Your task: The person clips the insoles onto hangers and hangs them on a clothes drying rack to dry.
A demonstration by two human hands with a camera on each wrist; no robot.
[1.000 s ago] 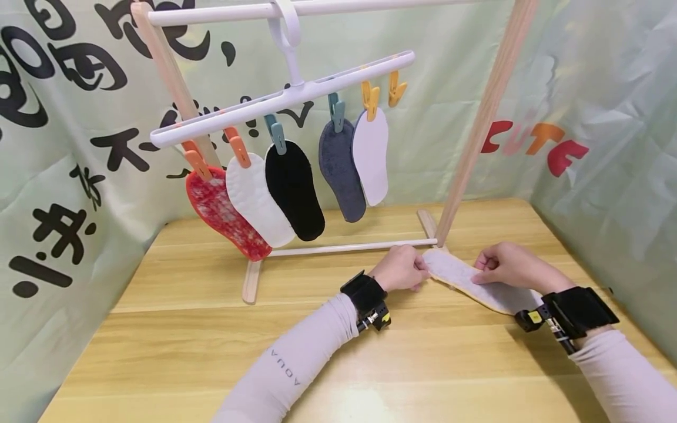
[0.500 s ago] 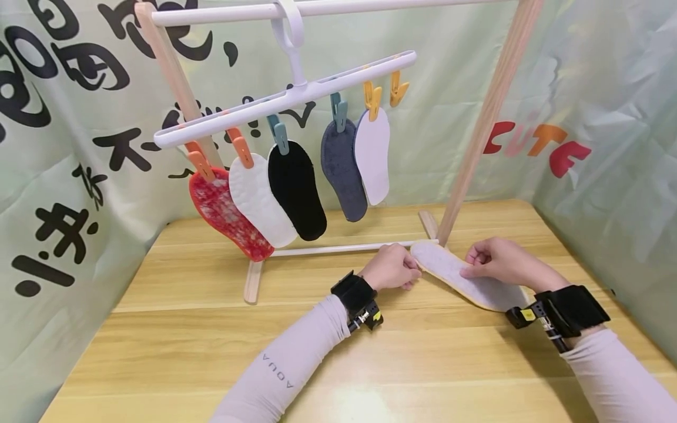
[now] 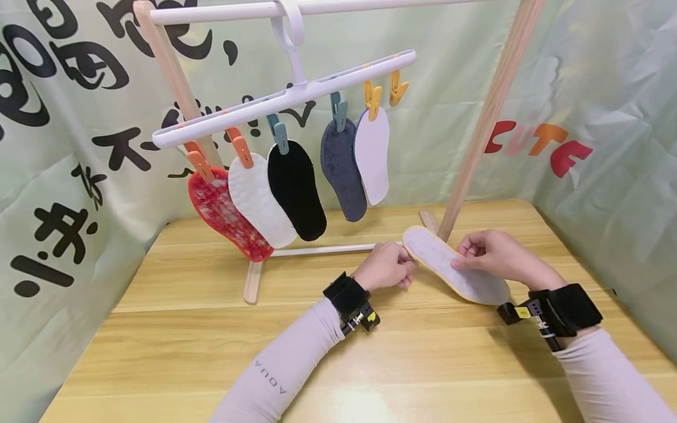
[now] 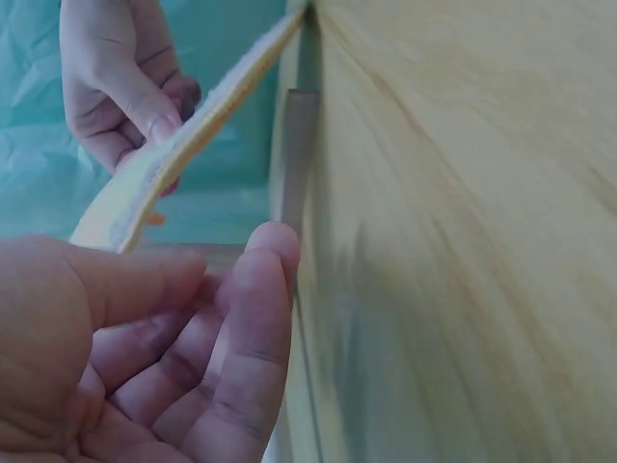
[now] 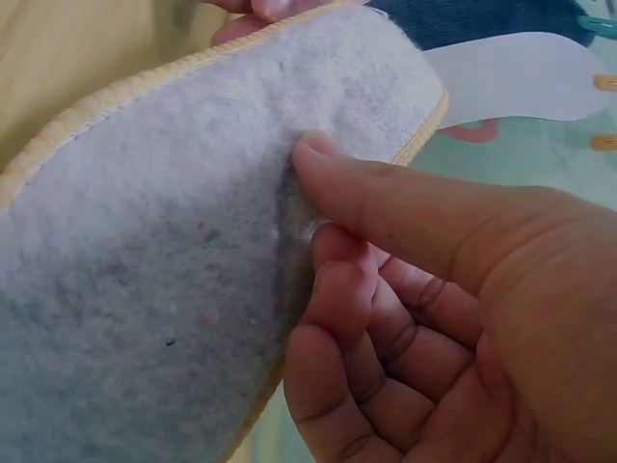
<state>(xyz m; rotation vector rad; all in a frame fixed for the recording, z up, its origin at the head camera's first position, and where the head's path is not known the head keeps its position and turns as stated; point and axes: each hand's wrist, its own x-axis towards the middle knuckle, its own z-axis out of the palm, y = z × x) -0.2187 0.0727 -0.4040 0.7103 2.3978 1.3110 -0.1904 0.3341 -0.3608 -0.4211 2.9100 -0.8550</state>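
Observation:
A pale grey insole (image 3: pixel 449 264) with a yellow stitched edge is in my right hand (image 3: pixel 492 255), tilted above the table. The right wrist view shows my right thumb (image 5: pixel 357 183) on its fuzzy face and the fingers curled at the edge behind, pinching it. My left hand (image 3: pixel 383 267) is beside the insole's upper left edge. In the left wrist view its thumb and fingers are loosely bent, and the insole (image 4: pixel 207 116) passes beyond the thumb, not visibly between the fingertips. Whether the left fingers touch the edge, I cannot tell.
A white hanger (image 3: pixel 296 94) hangs from a rack's top bar (image 3: pixel 370 6). Its clips hold red, white (image 3: pixel 259 200), black (image 3: pixel 296 191), dark grey (image 3: pixel 344 170) and lilac insoles; the far right yellow clip (image 3: pixel 398 88) holds nothing. Rack posts (image 3: pixel 492 117) stand on the wooden table (image 3: pixel 211 352).
The insole has moved left and risen at its far end, carried by my right hand. My left hand has shifted slightly left, staying near the insole's edge.

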